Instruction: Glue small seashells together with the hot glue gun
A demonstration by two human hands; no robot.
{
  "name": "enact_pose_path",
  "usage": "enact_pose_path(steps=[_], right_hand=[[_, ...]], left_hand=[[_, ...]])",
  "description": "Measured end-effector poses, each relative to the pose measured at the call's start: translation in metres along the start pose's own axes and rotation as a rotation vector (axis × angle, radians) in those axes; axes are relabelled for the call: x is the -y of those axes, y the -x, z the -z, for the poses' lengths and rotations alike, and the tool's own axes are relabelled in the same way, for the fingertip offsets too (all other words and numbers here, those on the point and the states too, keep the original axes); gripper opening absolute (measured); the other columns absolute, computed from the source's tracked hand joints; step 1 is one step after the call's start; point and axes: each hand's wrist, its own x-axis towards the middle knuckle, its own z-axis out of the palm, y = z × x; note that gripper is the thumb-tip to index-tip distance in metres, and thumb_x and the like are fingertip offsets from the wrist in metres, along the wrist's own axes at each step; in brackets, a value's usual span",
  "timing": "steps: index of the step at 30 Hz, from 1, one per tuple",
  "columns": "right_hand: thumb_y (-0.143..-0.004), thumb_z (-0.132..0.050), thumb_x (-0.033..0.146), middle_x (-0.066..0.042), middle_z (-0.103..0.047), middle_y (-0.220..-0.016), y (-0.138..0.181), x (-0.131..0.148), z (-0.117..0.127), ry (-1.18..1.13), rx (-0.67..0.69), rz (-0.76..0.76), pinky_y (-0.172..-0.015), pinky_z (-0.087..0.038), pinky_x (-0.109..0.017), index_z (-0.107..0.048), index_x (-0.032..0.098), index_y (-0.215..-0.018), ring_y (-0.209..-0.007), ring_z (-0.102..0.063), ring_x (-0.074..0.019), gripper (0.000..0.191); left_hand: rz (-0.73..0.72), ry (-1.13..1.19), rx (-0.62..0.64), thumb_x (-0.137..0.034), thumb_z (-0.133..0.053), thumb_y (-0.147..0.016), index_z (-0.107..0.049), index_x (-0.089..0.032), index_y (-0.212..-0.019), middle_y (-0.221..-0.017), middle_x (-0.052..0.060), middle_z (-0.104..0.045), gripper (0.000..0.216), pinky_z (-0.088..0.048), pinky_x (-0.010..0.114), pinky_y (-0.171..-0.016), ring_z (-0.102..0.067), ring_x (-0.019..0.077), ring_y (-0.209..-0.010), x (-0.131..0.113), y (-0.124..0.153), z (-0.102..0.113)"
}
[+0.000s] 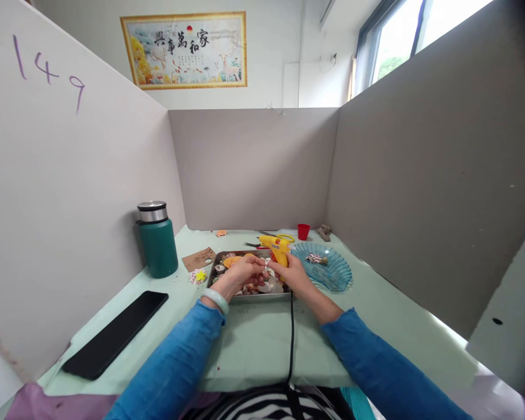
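Observation:
My right hand is wrapped round the grip of a yellow hot glue gun, whose black cord runs down toward me. My left hand, with a pale bangle on its wrist, is closed in a pinch close to my right thumb. What sits between its fingertips is too small to make out. Both hands are over a metal tray full of shells and small stones. An orange piece lies among them at the tray's upper left.
Left of the tray are a brown card, a round flower-topped piece, a green bottle and a black phone. A blue scalloped plate stands right; scissors, a red cup and driftwood lie behind. Partitions enclose three sides.

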Motion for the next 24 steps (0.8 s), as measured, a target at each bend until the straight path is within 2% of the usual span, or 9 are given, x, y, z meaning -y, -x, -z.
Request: enact_pose_path(steps=[8, 11, 13, 15, 18, 21, 22, 23, 24], right_hand=[[-0.064, -0.066, 0.037, 0.004, -0.052, -0.058, 0.000, 0.001, 0.000, 0.044, -0.067, -0.006, -0.046, -0.035, -0.022, -0.057, 0.015, -0.084, -0.049, -0.045, -0.0103, 0.031], [-0.065, -0.065, 0.036, 0.004, -0.052, -0.059, -0.003, -0.004, 0.001, 0.069, -0.100, -0.003, -0.045, -0.036, -0.022, -0.057, 0.016, -0.087, -0.049, -0.046, -0.0106, 0.030], [-0.066, -0.064, 0.035, 0.004, -0.052, -0.059, -0.005, -0.008, 0.002, 0.075, -0.123, -0.005, -0.045, -0.036, -0.022, -0.058, 0.016, -0.091, -0.050, -0.048, -0.0113, 0.032], [-0.066, -0.063, 0.035, 0.005, -0.051, -0.058, -0.007, -0.012, 0.002, 0.075, -0.148, -0.008, -0.044, -0.036, -0.022, -0.058, 0.016, -0.094, -0.049, -0.048, -0.0117, 0.034], [-0.067, -0.063, 0.034, 0.005, -0.051, -0.057, -0.009, -0.016, 0.002, 0.078, -0.151, -0.003, -0.044, -0.037, -0.022, -0.059, 0.016, -0.097, -0.048, -0.047, -0.0113, 0.035], [-0.067, -0.062, 0.034, 0.004, -0.052, -0.058, -0.010, -0.017, 0.003, 0.095, -0.147, 0.000, -0.045, -0.038, -0.023, -0.059, 0.016, -0.097, -0.049, -0.048, -0.0115, 0.035], [-0.067, -0.062, 0.034, 0.004, -0.053, -0.059, -0.010, -0.016, 0.004, 0.102, -0.152, 0.001, -0.046, -0.039, -0.023, -0.060, 0.015, -0.096, -0.049, -0.049, -0.0117, 0.035], [-0.067, -0.063, 0.033, 0.003, -0.054, -0.061, -0.010, -0.015, 0.005, 0.114, -0.165, 0.000, -0.048, -0.040, -0.023, -0.060, 0.015, -0.095, -0.051, -0.050, -0.0120, 0.034], [-0.066, -0.063, 0.033, 0.002, -0.056, -0.062, -0.009, -0.015, 0.005, 0.129, -0.178, -0.002, -0.049, -0.041, -0.024, -0.061, 0.015, -0.094, -0.052, -0.051, -0.0122, 0.033]], left_hand=[[-0.040, 0.002, 0.023, -0.033, -0.074, -0.066, -0.054, -0.013, -0.079, -0.074, 0.007, -0.065, 0.031, -0.046, 0.024, -0.057, -0.056, 0.0094, -0.054, -0.004, 0.002, 0.000], [-0.086, -0.062, 0.028, -0.027, -0.076, -0.062, -0.058, -0.012, -0.078, -0.074, 0.006, -0.064, 0.028, -0.046, 0.025, -0.060, -0.057, 0.0105, -0.057, -0.005, 0.001, 0.000], [-0.101, -0.201, -0.055, -0.021, -0.073, -0.062, -0.061, -0.013, -0.077, -0.069, 0.004, -0.064, 0.021, -0.044, 0.024, -0.057, -0.055, 0.0108, -0.054, -0.006, -0.001, 0.004], [-0.130, -0.442, -0.198, -0.016, -0.069, -0.062, -0.063, -0.015, -0.072, -0.063, 0.003, -0.063, 0.012, -0.041, 0.024, -0.056, -0.054, 0.0123, -0.054, -0.008, -0.003, 0.012], [-0.200, -0.824, -0.379, -0.009, -0.067, -0.059, -0.066, -0.017, -0.062, -0.061, 0.004, -0.064, 0.009, -0.042, 0.026, -0.069, -0.060, 0.0191, -0.072, -0.015, -0.002, 0.026], [-0.248, -0.946, -0.475, -0.008, -0.067, -0.059, -0.068, -0.018, -0.064, -0.071, 0.008, -0.067, 0.011, -0.040, 0.028, -0.080, -0.060, 0.0254, -0.091, -0.026, 0.010, 0.020], [-0.314, -0.908, -0.449, -0.012, -0.068, -0.063, -0.070, -0.018, -0.069, -0.076, 0.009, -0.067, 0.009, -0.040, 0.029, -0.082, -0.059, 0.0257, -0.093, -0.028, 0.018, 0.009], [-0.371, -0.838, -0.361, -0.018, -0.067, -0.068, -0.070, -0.018, -0.074, -0.080, 0.009, -0.067, 0.007, -0.041, 0.030, -0.081, -0.060, 0.0252, -0.092, -0.029, 0.027, -0.005], [-0.419, -0.732, -0.209, -0.023, -0.064, -0.073, -0.071, -0.019, -0.080, -0.083, 0.008, -0.067, 0.011, -0.042, 0.030, -0.080, -0.060, 0.0240, -0.090, -0.027, 0.037, -0.023]])
